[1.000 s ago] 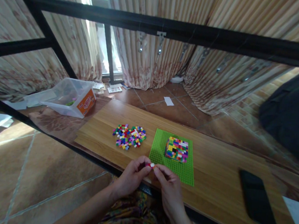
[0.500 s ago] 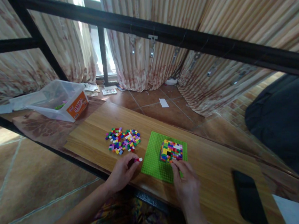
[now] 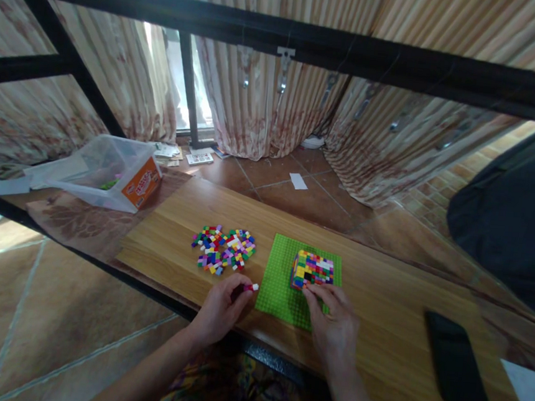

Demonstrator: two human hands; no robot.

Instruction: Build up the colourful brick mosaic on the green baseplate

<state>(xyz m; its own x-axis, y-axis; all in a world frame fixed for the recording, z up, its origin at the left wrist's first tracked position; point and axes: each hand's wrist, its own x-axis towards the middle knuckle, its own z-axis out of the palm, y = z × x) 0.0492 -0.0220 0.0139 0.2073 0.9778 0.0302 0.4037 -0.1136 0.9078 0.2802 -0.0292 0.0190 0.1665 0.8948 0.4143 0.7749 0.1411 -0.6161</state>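
Observation:
My left hand (image 3: 223, 303) is closed in a pinch on a few small toy bricks (image 3: 253, 287), a white one and dark pink ones, beside the baseplate's left edge. A green studded baseplate (image 3: 271, 288) lies on the wooden board. On it stands a block built of many-coloured toy bricks (image 3: 320, 267), with a dark gap in its top near the front. My right hand (image 3: 334, 322) reaches over the plate's front part, thumb and forefinger pinched at the block's front edge. An orange brick (image 3: 305, 285) shows at those fingertips, partly hidden.
Loose coloured bricks (image 3: 223, 246) lie in a spread heap left of the plate. A clear plastic box (image 3: 103, 195) with an orange label sits at the far left. A black phone (image 3: 461, 370) lies at right, near white paper (image 3: 529, 395). A dark metal bar (image 3: 310, 39) crosses above.
The whole view has shifted slightly. My right fingertips have moved a little left along the block's front edge with the orange brick. My left hand keeps its pinch.

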